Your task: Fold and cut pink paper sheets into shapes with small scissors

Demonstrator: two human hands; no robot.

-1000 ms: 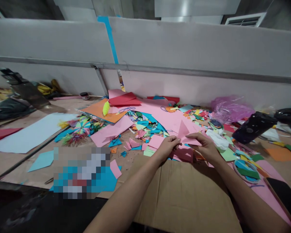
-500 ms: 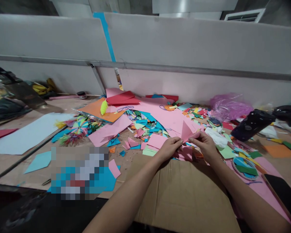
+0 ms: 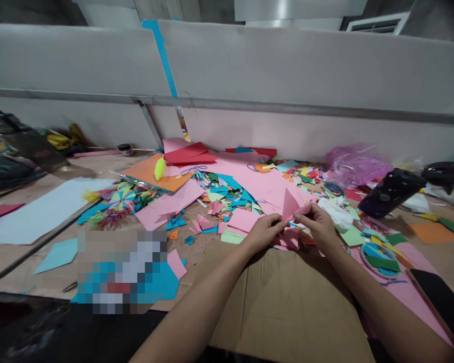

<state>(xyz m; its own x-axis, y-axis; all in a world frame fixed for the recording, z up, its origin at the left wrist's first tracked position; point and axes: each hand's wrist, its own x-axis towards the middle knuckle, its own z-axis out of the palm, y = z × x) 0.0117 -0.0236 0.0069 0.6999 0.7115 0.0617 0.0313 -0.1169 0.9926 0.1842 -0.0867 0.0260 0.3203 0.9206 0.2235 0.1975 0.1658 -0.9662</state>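
Note:
Between my two hands is a folded pink paper (image 3: 289,204), with one pointed flap standing up and another reaching right. My left hand (image 3: 268,231) pinches its lower left side. On the right, my right hand (image 3: 318,224) grips the right flap between thumb and fingers. Just beneath the hands lie pink paper pieces (image 3: 287,239), partly hidden by them. A stack of pink squares (image 3: 243,220) and some pale green paper (image 3: 232,236) sit left of my left hand. Small folded pink pieces (image 3: 203,223) lie farther left. My forearms pass over a cardboard sheet (image 3: 287,302).
Colourful paper scraps (image 3: 230,194) spread behind the hands. To the right are a dark tumbler (image 3: 391,192), a pink plastic bag (image 3: 357,164), a tape roll (image 3: 380,261) and a phone (image 3: 441,302). A grey partition (image 3: 306,70) rises at the back. One area at lower left is pixelated.
The view has shifted slightly, so the table's things sit a little farther left. Both hands keep their hold on the folded pink paper, with hardly any movement.

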